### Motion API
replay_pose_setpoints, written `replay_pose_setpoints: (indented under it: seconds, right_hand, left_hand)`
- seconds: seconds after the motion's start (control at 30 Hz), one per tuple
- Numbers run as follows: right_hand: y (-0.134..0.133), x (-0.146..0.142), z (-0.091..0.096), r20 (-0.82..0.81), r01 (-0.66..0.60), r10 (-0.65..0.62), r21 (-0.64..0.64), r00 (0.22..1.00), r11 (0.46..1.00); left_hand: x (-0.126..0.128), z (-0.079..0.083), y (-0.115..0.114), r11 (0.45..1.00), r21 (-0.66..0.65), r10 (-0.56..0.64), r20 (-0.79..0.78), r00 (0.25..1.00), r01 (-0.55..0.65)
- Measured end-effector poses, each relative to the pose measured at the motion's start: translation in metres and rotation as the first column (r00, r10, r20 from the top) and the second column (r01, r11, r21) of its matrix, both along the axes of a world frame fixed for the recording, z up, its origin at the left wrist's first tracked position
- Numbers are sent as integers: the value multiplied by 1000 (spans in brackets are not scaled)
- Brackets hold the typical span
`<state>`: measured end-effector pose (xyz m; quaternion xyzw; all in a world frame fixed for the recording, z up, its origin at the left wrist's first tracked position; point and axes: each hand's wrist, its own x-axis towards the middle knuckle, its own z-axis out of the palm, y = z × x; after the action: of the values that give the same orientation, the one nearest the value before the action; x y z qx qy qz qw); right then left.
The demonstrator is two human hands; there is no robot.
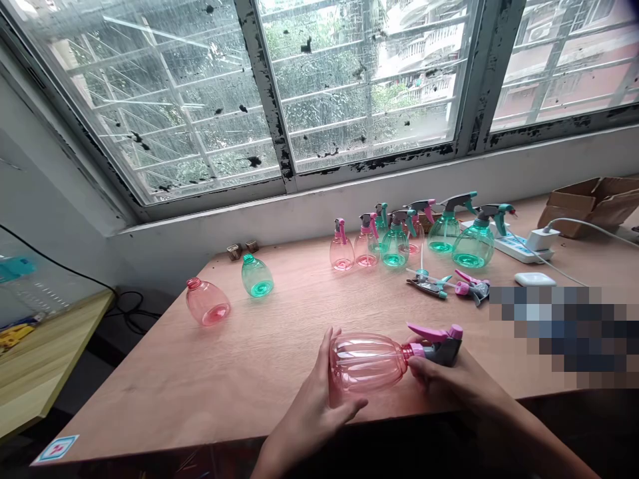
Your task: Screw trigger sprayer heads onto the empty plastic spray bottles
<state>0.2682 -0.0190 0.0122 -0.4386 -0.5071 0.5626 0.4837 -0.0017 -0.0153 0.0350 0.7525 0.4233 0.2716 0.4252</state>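
Note:
A pink spray bottle (369,362) lies sideways between my hands near the front edge of the table. Cupped around its base is my left hand (322,399), with the thumb underneath. My right hand (444,376) pinches the neck end, at the collar of the grey and pink spray head (442,342). The head sits at the bottle's mouth; how tightly it is screwed on I cannot tell. Beyond it lie a loose teal and grey spray head (430,286) and a loose pink and grey one (474,289). A headless pink bottle (207,305) and a headless green bottle (257,278) stand to the left.
Several bottles with spray heads, among them a green one (473,246), stand along the back. To the right are a white power strip (522,249), a small white case (535,279) and a cardboard box (574,206). Windows line the wall behind the table (200,379).

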Motion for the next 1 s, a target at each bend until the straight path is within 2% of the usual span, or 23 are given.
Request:
replay_pose_setpoints:
  seconds: [0.1,0.3,0.43,0.63,0.87,1.0]
  right_hand:
    - [-2,-2,2,9,6,-6,-10,1000,1000]
    - [-2,1,1,51,0,-1,11,999,1000]
    - [1,3,-4,56,19,-20,28,998,999]
    - [2,0,-7,19,18,-17,-56,1000,998]
    - [2,-1,-3,2,2,-2,-12,1000,1000]
    - [3,-1,-2,-15,-8,8,-20,1000,1000]
  left_hand:
    - [-1,0,0,1000,-11,2,21,1000,-1]
    - [-6,-1,3,989,-144,55,224,973,-22]
    - [-5,-1,2,990,-139,48,179,983,-23]
    - [-3,-1,1,998,-56,11,84,996,-6]
    - [-6,-1,2,994,-112,30,147,989,-14]
    - [-2,-6,2,999,-53,19,105,994,-13]
